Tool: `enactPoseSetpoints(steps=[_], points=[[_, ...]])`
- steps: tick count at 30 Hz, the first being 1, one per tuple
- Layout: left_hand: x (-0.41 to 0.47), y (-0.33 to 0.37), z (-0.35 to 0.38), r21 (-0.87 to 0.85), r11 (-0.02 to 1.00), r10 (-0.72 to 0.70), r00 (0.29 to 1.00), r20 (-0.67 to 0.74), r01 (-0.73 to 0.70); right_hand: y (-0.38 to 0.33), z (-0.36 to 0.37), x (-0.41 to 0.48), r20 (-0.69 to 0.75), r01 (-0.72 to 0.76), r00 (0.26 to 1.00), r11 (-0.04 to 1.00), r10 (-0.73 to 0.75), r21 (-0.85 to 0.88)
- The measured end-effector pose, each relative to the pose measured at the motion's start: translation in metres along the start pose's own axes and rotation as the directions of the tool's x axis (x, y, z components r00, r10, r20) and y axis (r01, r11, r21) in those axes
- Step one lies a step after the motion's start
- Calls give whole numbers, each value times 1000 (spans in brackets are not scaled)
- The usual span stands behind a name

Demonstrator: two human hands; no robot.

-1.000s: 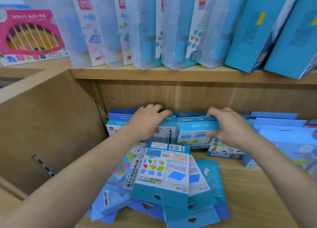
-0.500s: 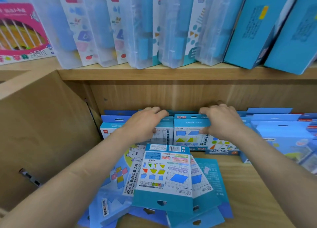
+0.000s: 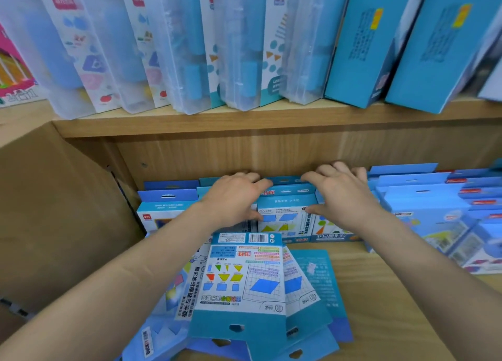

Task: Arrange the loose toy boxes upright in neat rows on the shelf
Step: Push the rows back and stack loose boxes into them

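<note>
Reaching into the lower bay, the person's left hand (image 3: 233,197) curls its fingers over the top edges of the upright boxes (image 3: 285,214) at the back, with the thumb against a front face; it grips them. The right hand (image 3: 343,195), just beside it, holds the same row in the same way: fingers hooked over the hanging tabs, thumb pressed to a box front. Between the two hands one front shows plainly, printed with blue and yellow shapes.

The row stands on the shelf (image 3: 380,292) against the back wall and runs left to the side panel (image 3: 54,211). More blue boxes (image 3: 423,216) stand in ranks to the right.

In front, between the forearms, the loose boxes form a pile (image 3: 244,279). They lie flat and overlap in a fan; the top one lies with its barcode end toward the back and its tab toward the shelf's front edge.

Above, the upper shelf (image 3: 244,124) carries clear cases (image 3: 190,48), blue cartons (image 3: 361,48) leaning at the right, and a pink box (image 3: 13,70) at the far left.
</note>
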State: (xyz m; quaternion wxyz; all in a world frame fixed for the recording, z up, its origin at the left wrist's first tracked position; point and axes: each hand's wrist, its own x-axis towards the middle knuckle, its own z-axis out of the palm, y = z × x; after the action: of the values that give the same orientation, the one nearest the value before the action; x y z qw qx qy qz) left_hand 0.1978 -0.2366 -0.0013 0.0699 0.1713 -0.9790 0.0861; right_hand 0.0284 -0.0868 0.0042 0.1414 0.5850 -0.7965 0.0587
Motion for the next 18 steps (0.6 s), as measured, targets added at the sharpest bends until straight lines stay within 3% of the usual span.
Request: enactPoseSetpoints(steps=[10,13,16,18], points=[[6,2,1,-5,1000,-30,998,51,30,5,11,-2,-53,8,999,1000,-9,-6],[-3,5,-12,-139,986,-87,995,58,94,7,10,-9,-79,-2,997,1000,4,29],[-27,10,-35,-318,932,-203,978,-53,176,8,-4,-25,-124,-60,987,944,106,325],[-52,15,-49,-437,873,-294,949,-114,218,7,-16,-42,-53,-116,979,748,198,653]])
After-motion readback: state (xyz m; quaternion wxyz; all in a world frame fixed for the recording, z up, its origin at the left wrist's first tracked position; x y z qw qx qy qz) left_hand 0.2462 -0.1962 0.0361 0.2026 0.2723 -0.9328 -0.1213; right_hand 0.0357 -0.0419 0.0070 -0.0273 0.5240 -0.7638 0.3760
